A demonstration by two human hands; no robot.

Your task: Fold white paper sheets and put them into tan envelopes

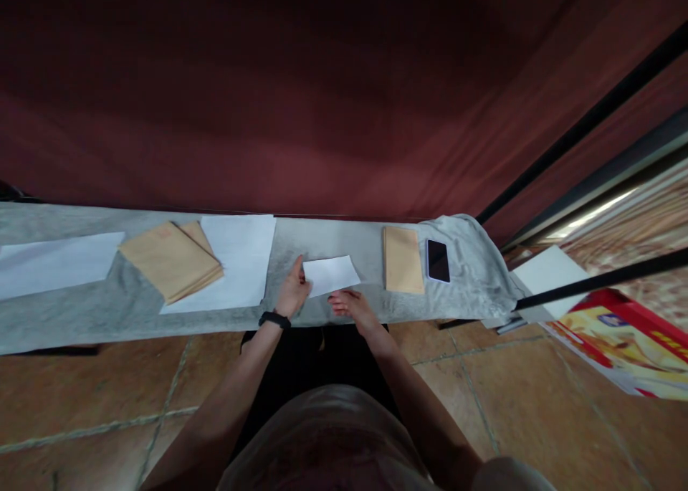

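A small folded sheet of white paper [332, 273] is at the middle of the grey cloth, in front of me. My left hand [293, 290], with a black band on its wrist, grips the paper's left edge, thumb pointing up. By the lower right edge of the paper is my right hand [350, 305], its fingers loosely apart and nothing visible in them. Whether its fingertips touch the paper is hard to tell.
Grey cloth [370, 308] covers the narrow table. Brown envelopes [172, 261] lie over large white sheets [241, 261] on the left, near another white sheet [59, 263]. To the right are more brown envelopes [403, 260], a phone [438, 261] and a red-yellow box [623, 340] beyond the table.
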